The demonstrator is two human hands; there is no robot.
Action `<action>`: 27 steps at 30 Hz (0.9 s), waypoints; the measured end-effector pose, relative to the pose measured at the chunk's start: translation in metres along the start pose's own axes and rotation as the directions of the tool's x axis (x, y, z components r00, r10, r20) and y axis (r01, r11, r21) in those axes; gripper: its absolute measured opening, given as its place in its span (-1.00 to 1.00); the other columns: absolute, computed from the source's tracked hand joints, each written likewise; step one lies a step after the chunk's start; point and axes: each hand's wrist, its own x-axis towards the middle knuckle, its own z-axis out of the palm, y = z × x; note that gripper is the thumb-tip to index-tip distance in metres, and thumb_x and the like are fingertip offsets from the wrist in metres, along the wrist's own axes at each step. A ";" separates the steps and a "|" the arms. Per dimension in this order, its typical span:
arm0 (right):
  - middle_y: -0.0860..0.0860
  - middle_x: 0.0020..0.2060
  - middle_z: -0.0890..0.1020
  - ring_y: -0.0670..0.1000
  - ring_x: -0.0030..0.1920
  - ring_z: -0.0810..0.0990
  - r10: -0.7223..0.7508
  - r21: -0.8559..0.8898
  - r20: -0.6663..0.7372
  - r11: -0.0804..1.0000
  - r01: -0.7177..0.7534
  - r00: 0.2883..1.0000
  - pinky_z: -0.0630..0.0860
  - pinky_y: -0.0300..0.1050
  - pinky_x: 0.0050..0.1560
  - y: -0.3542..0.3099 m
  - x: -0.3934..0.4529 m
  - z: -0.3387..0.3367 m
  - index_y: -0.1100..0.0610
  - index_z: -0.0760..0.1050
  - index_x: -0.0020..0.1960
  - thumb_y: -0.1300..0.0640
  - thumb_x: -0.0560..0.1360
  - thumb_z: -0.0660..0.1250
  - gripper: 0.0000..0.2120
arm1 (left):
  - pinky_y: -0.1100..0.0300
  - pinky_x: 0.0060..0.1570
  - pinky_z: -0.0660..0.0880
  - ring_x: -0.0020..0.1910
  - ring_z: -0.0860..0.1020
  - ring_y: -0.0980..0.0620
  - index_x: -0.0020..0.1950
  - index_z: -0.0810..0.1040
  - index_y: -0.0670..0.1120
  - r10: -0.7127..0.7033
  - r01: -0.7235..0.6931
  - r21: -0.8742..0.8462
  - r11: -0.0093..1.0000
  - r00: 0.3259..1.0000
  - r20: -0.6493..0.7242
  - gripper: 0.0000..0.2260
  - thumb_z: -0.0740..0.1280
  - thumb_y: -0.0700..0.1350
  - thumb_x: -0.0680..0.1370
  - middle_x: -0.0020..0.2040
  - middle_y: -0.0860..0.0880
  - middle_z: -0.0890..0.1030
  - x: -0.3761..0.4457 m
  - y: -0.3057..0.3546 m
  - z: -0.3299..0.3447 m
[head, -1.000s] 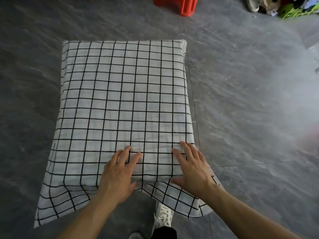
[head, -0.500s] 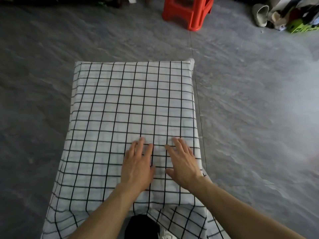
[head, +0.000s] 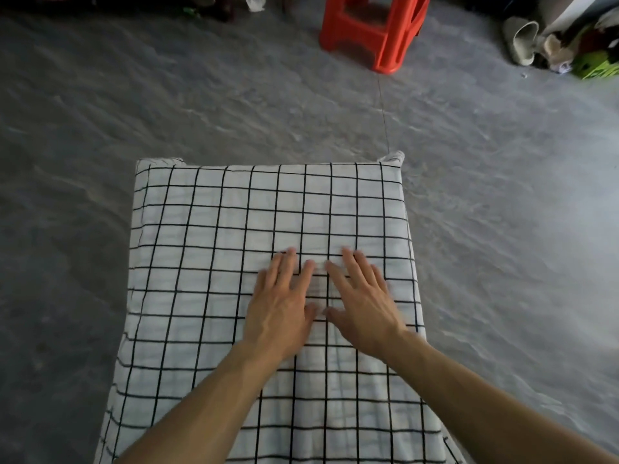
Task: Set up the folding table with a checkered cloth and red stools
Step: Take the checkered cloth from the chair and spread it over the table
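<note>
No readable writing or brand anywhere. Checkered cloth [head: 234, 236] draped over the folding table, long axis running straight away from the viewer, far corners toward the red stool [head: 375, 31] on grey floor [head: 100, 112]. Left hand [head: 279, 309] and right hand [head: 361, 306] flat on the cloth — fingers straight, slightly spread, thumbs nearly touching, gripping nothing.

Grey stone-look floor [head: 502, 229], shoe clutter [head: 522, 41] far-right corner.
</note>
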 end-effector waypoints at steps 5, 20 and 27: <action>0.10 0.58 -0.18 0.10 0.56 -0.29 -0.010 -0.017 -0.052 1.000 0.009 0.999 -0.20 0.06 0.54 -0.001 0.058 -0.019 -0.02 -0.07 0.58 -0.13 0.58 0.23 -0.29 | -0.10 0.51 0.05 0.57 -0.13 -0.10 0.58 -0.01 0.03 0.034 -0.034 0.009 0.999 0.998 -0.048 -0.39 0.16 0.14 0.61 0.60 -0.08 -0.10 0.048 -0.026 -0.018; 0.09 0.60 -0.05 0.08 0.58 -0.18 0.120 0.058 -0.247 0.992 -0.109 0.962 -0.13 0.11 0.56 0.004 0.166 -0.035 0.06 0.03 0.59 -0.13 0.62 0.12 -0.38 | -0.13 0.51 0.03 0.57 -0.08 -0.09 0.58 0.03 0.02 0.073 -0.066 0.067 0.996 0.992 -0.106 -0.42 0.09 0.17 0.61 0.60 -0.07 -0.03 0.134 -0.069 -0.048; 0.06 0.59 -0.20 0.03 0.56 -0.33 0.136 -0.058 -0.254 0.986 -0.155 0.958 -0.18 0.14 0.56 0.003 0.162 -0.022 0.04 -0.18 0.60 -0.16 0.64 -0.09 -0.37 | -0.09 0.51 0.02 0.57 -0.09 -0.07 0.59 -0.05 0.02 0.036 -0.031 0.058 0.998 0.995 -0.094 -0.18 0.21 0.36 0.48 0.60 -0.05 -0.06 0.142 -0.075 -0.061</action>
